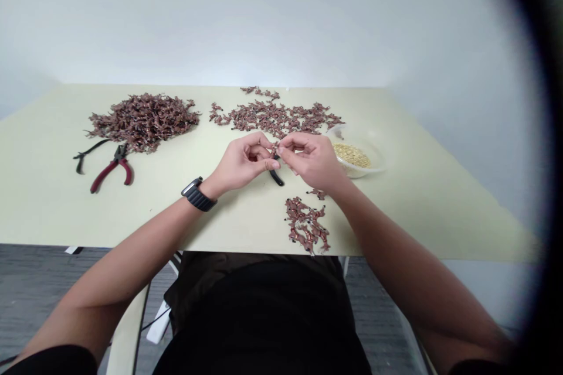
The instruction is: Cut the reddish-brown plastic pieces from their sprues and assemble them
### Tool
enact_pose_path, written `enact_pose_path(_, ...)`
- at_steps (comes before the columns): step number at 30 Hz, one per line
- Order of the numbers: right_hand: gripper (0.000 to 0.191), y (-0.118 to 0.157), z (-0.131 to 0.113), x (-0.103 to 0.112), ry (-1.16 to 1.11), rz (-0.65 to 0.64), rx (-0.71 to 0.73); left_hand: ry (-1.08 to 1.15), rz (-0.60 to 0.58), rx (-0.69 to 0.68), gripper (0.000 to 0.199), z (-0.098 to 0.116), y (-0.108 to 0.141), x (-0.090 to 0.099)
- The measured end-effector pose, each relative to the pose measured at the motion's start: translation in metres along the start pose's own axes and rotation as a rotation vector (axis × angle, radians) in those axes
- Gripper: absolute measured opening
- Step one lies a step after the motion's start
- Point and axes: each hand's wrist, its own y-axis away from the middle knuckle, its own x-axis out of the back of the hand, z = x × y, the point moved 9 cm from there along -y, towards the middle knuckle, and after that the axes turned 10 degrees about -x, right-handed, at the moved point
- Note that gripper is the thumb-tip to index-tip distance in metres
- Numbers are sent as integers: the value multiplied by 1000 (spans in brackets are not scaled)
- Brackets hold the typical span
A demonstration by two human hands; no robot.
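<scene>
Over the middle of the table, my left hand (pixel 246 158) pinches a small brown animal-shaped figurine (pixel 275 149) between thumb and fingers. My right hand (pixel 310 158) meets it from the other side, thumb and forefinger pressed together at the figurine; whatever those fingertips grip is too small to make out. Just beneath the hands lies a tool with a black curved handle (pixel 277 178), its other parts hidden. Close to the front edge sits a small group of brown figurines (pixel 307 225), with gold-coloured bits showing on them.
A big heap of brown figurines (pixel 147 120) stands at left, beside red-handled pliers (pixel 115 169) and a black-handled tool (pixel 88 155). More figurines are spread out (pixel 272 117) behind my hands. On the right, a clear bowl (pixel 377 169) holds small gold pieces (pixel 352 155).
</scene>
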Motion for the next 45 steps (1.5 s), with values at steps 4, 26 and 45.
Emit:
enact_pose_path(4, 11, -5, 23, -10, -312, -131, -230, -114, -28, -60, 43, 7, -1, 1)
enact_pose_path(26, 19, 7, -23, -3, 397, 62, 227, 164, 45, 134, 52, -6, 0, -5)
enact_pose_path(45, 29, -5, 30, -16, -295, -188, -261, 74, 1, 77, 51, -2, -3, 0)
